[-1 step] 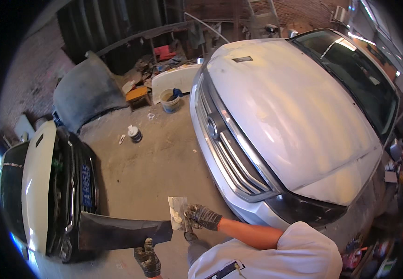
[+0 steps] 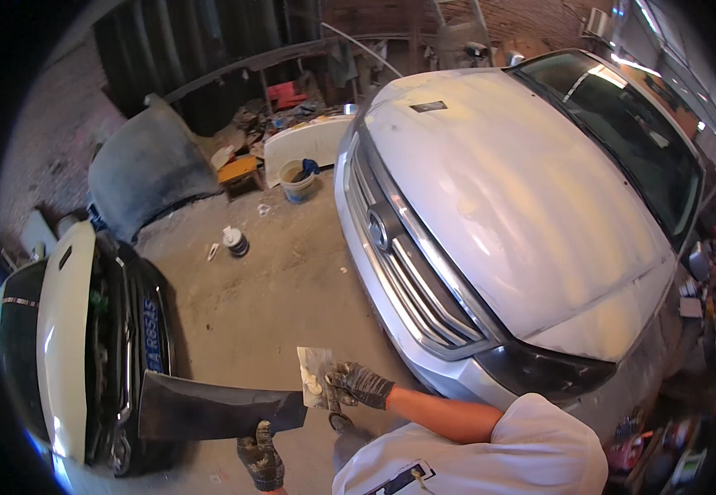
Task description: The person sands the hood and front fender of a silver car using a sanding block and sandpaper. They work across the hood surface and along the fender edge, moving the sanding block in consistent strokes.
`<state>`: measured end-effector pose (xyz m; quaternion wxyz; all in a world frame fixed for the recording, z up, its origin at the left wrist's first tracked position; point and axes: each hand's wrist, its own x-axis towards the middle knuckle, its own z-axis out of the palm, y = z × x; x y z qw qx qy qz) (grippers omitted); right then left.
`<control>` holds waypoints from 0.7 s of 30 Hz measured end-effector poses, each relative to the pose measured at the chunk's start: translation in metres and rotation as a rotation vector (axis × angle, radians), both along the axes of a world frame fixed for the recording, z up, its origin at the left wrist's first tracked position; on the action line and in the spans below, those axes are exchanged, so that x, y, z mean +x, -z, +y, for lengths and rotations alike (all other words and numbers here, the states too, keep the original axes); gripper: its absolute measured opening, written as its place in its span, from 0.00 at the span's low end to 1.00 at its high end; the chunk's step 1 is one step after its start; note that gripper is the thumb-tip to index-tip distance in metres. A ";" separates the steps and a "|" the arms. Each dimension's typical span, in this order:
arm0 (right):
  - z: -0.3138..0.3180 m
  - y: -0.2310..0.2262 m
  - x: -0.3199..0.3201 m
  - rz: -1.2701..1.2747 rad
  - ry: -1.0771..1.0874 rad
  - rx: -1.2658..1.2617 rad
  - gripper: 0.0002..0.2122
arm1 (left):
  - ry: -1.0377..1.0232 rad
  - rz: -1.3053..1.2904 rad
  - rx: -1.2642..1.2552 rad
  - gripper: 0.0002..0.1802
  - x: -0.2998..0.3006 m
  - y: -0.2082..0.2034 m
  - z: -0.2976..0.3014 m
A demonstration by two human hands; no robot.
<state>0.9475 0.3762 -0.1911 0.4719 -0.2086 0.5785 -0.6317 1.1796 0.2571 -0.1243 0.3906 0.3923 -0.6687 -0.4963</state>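
Note:
My left hand (image 2: 260, 456), in a dark patterned work glove, grips the lower edge of a long, dark, slightly curved panel (image 2: 209, 411), thumb on its face. The panel stretches left toward the small car's front. My right hand (image 2: 359, 384), in a matching glove, is closed on the right edge of a flat, pale, smeared board (image 2: 311, 363). A creamy dab (image 2: 314, 386) sits on that board. The board's lower left edge meets or overlaps the panel's right end; whether they touch I cannot tell. Some of the right fingers are hidden.
At right stands a silver car (image 2: 490, 206) with yellowish patches on its hood. A light-coloured car (image 2: 65, 305) is at left, its hood raised slightly. On the floor are a dark can with a white top (image 2: 236, 242) and a bucket (image 2: 298, 183); a loose hood (image 2: 150, 169) leans behind.
The surroundings have slid slightly left in the view. Both hands, the dark panel and the pale board keep nearly the same places.

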 end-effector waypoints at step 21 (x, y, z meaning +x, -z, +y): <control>-0.273 -0.023 -0.276 -0.211 0.436 -0.063 0.10 | 0.189 -0.116 -0.038 0.24 -0.356 -0.050 -0.454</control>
